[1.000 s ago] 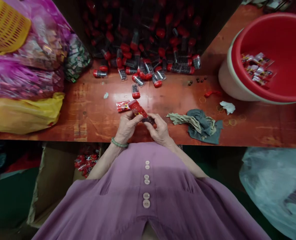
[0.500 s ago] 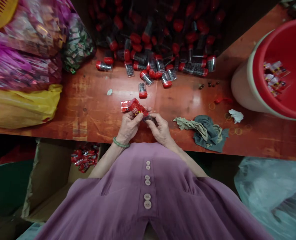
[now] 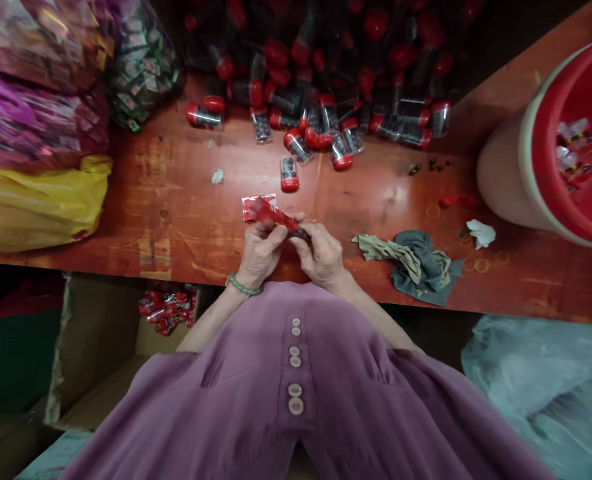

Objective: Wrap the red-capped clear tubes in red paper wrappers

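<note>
The glossy red printed packet (image 3: pixel 267 211) is pinched by the left hand (image 3: pixel 260 255), apparently for steadiness, while a dark, partly hidden piece (image 3: pixel 302 234) is gripped by the right hand (image 3: pixel 322 256); whether they are joined cannot be told. The packet is held between the hands, angled toward the red-capped clear plastic container (image 3: pixel 289 175) lying beyond.

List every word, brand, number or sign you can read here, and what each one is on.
No text can be read.
Red wrapper in the left hand: printed, too blurred.
Flat red packet on the table: too small.
Packets in the red bucket: too small.
Green packets in the bag: too small.
Red packets in the cardboard box: too small.
</note>
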Available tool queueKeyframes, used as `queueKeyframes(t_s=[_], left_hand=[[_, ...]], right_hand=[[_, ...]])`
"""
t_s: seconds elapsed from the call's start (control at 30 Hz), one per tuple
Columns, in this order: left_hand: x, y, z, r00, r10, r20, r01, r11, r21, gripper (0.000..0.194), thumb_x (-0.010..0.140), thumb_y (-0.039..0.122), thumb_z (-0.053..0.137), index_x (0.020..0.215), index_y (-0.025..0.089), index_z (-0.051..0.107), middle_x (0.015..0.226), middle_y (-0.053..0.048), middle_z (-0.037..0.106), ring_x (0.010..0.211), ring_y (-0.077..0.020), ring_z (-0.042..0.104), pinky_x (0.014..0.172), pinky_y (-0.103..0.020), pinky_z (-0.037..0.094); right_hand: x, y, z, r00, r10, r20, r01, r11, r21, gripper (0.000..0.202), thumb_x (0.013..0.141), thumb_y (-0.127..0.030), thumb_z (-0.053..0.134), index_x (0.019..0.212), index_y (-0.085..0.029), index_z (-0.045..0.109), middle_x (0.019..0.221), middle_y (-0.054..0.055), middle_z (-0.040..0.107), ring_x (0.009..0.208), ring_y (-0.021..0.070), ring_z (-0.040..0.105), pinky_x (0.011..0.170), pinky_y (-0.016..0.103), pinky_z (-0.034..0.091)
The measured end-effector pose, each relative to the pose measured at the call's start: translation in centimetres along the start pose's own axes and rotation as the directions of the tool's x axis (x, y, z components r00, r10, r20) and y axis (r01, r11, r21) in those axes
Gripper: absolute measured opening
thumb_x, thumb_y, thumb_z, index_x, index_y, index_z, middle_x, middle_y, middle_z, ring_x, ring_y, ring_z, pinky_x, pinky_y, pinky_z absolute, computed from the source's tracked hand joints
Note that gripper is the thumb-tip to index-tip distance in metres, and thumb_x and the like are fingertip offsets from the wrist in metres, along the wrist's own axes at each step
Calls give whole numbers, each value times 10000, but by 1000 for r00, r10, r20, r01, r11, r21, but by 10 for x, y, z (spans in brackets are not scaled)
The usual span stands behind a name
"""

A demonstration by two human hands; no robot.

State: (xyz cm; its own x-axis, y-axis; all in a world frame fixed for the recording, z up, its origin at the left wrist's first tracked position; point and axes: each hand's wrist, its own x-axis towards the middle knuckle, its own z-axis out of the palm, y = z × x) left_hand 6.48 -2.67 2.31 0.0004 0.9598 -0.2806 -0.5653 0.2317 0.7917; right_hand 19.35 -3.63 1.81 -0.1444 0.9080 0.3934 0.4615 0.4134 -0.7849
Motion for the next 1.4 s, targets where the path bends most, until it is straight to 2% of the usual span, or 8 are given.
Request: queueKeyframes(t_s=[0.17,0.47,0.67,0.8,1.0,1.1,1.17,1.4], left_hand=[[4,-8,6,998,-18,56,20,999,-42,365,701,496,819,904,199,758,970,-83,784,979,-243,731,743,-301,594],[14,5,-4,994,-33,99,34,999,-10,474,648,538,840,947,182,748,1006,-106,777,916,-225,733,742,-302,586],[14,-11,-1,1000,21,-3,-21,996,86,308,758,476,778,836,178,752,717,-15,738,602,-117,660,578,-226,528],[12,-13,-5,1000,8,-7,-7,980,201,322,818,451,725,686,159,694,514,35,612,419,-77,533,457,-211,456],[21,5,-15,969,-155,190,159,987,-6,555,670,647,771,949,171,710,867,-79,756,660,-175,685,610,-300,569],[28,8,-17,953,-208,220,231,970,-80,511,643,555,835,955,171,705,872,-80,755,716,-192,707,602,-284,571],[31,7,-16,954,-226,196,249,963,-101,459,624,501,864,895,172,694,778,-41,734,574,-143,656,495,-247,530],[32,0,-4,978,-202,60,210,958,-195,392,608,433,891,770,175,642,634,44,669,385,-50,510,350,-170,401]], right_hand=[[5,-6,0,955,279,96,-295,920,258,196,964,-382,546,979,-193,594,754,-6,634,577,98,575,581,239,491],[17,0,-4,823,469,322,-567,636,523,349,868,-539,641,941,-201,593,677,-54,616,543,72,580,559,213,508],[14,3,4,830,531,169,-538,682,495,347,831,-535,689,926,-211,608,722,-44,635,556,69,595,564,215,504],[16,6,6,745,547,383,-634,402,661,364,823,-549,693,851,-202,587,629,-65,596,459,59,548,444,185,448],[20,9,8,679,482,554,-697,183,694,391,803,-558,714,828,-188,594,649,-48,612,445,55,543,412,173,410],[18,9,8,602,443,665,-763,71,643,415,807,-580,698,789,-186,570,633,-50,592,398,46,489,391,180,375],[17,9,6,587,424,690,-787,101,608,477,836,-662,608,794,-189,567,656,-34,590,439,60,508,423,196,403],[18,-1,1,734,471,490,-665,644,378,342,883,-536,613,927,-200,564,743,-36,592,619,87,577,632,237,488]])
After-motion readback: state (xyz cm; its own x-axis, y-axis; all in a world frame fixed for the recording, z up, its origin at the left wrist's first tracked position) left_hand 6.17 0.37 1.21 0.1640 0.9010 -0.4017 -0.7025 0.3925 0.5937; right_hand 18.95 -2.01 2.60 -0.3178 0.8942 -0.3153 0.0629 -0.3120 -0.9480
